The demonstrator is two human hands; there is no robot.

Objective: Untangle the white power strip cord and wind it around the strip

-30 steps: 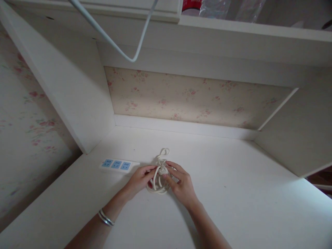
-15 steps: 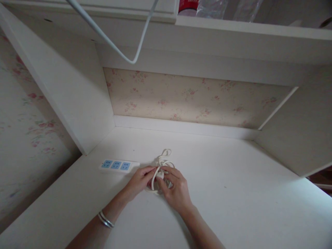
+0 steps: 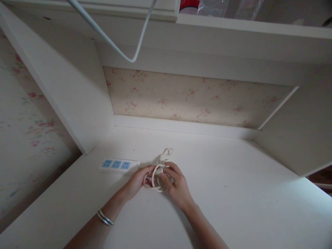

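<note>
A white power strip [image 3: 119, 165] with three blue socket panels lies on the desk, left of my hands. Its white cord [image 3: 153, 180] is looped in a loose coil between my hands, and one loop stands out toward the back. My left hand [image 3: 140, 178] is closed on the left side of the coil, its fingertips partly behind the loops. Thumb and fingers of my right hand [image 3: 177, 183] grip the coil from the right, at a small white block that looks like the plug [image 3: 159, 171]. Several fingertips are hidden by the cord.
The white desk [image 3: 233, 166] runs to a back ledge below floral wallpaper [image 3: 186, 97]. White side panels [image 3: 64, 79] stand left and right. Overhead, a shelf [image 3: 246, 26] holds a red container [image 3: 189, 6] and clear plastic packaging. A bent white rod [image 3: 111, 43] hangs in front.
The cord loops between my hands have spread wider and shifted. My right fingers have opened slightly around the coil; my left hand has turned a little. The power strip has not moved.
</note>
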